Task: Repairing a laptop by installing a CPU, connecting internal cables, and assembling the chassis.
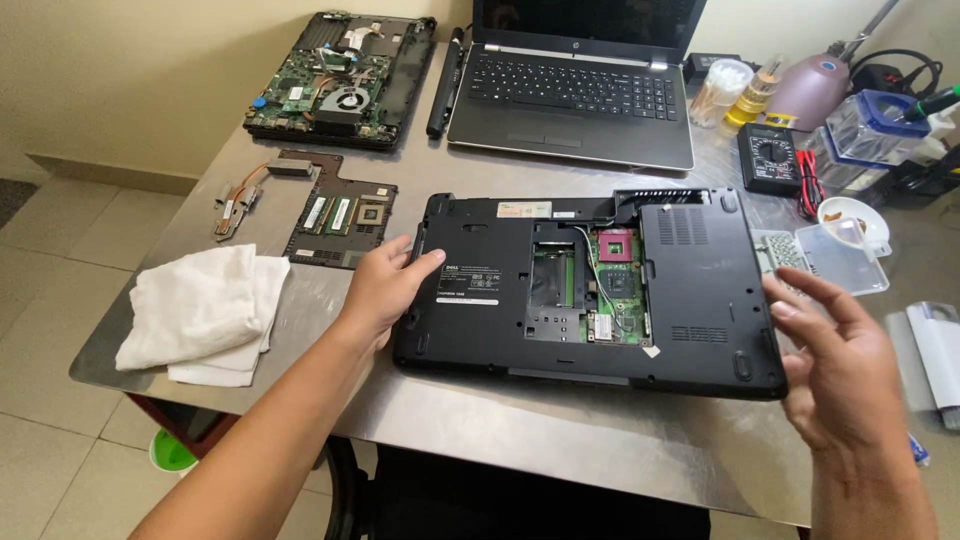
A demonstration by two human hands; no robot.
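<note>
While my left hand presses flat on the left edge of the upturned black laptop, fingers spread and thumb on the base, not curled round anything, my right hand hangs loose just off the right edge, fingers relaxed, holding nothing. The laptop lies bottom-up at the middle of the steel table, near the front edge, w/ its centre cover off so the green board and empty bays show.

Judging from this, I'm steadying or turning the body. Best way imo: both palms on the plastic sides, away from the open bay, so no finger touches the board or the thin wires across it. Keep it flat while it slides; the right front corner sits slightly proud of the table, so lift evenly, no twisting.

Mind what's around: the removed cover panel and copper heatsink to the left, the white cloth nearby, and the clear plastic parts box just beside the right edge. Don't knock that box; it probably holds screws, though I can't tell.
</note>
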